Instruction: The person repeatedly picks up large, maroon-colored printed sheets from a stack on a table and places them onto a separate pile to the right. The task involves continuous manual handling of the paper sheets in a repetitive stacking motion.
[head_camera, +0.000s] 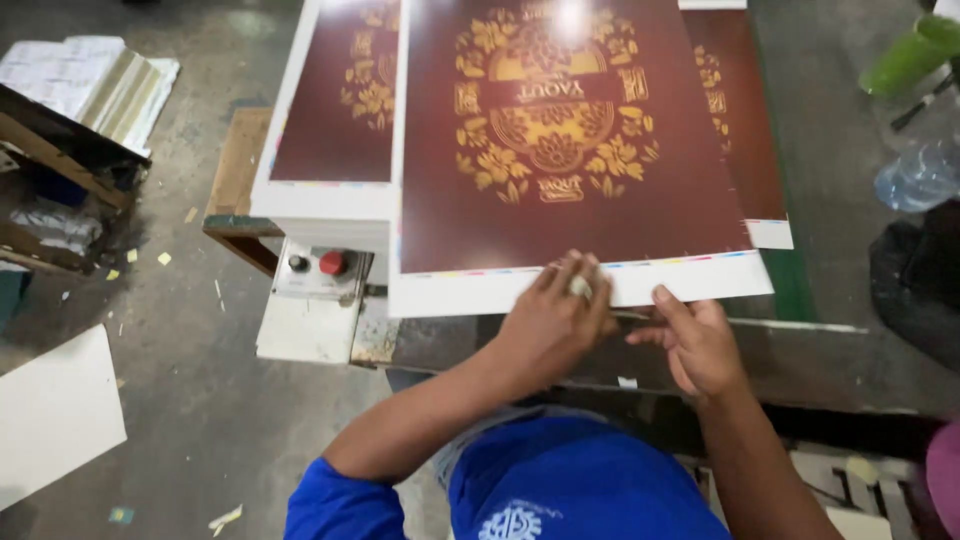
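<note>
where the white margin of the top printed sheet (560, 140) overhangs the near edge of the machine table (800, 350), both of the person's hands meet at that border. the left hand (555, 320) lies palm down with its fingers (575, 272) curled over the sheet's near edge, a ring showing on one of them, and it presses on the paper; whether the thumb pinches from below cannot be told. the right hand (695, 340) sits just beside it, its thumb (668, 300) touching the underside or rim of the same white margin, the other fingers bent loosely under the sheet, so its grip is also not clear. the sheet itself is dark maroon with a gold floral ornament, a thin strip of colour patches running along its near border, and it lies slightly askew on a stack of like sheets (330, 150) that shows at the left and again at the right. just below the stack's left corner is a small control box (318, 268) with a red button (333, 262) and a black one. a wooden pallet (235, 170) stands left of the stack on the concrete floor (180, 380), where a white board (55, 415) lies. a green bottle (910, 55) and a clear plastic bottle (920, 175) lie at far right. blue sleeves cover the person's upper arms.
</note>
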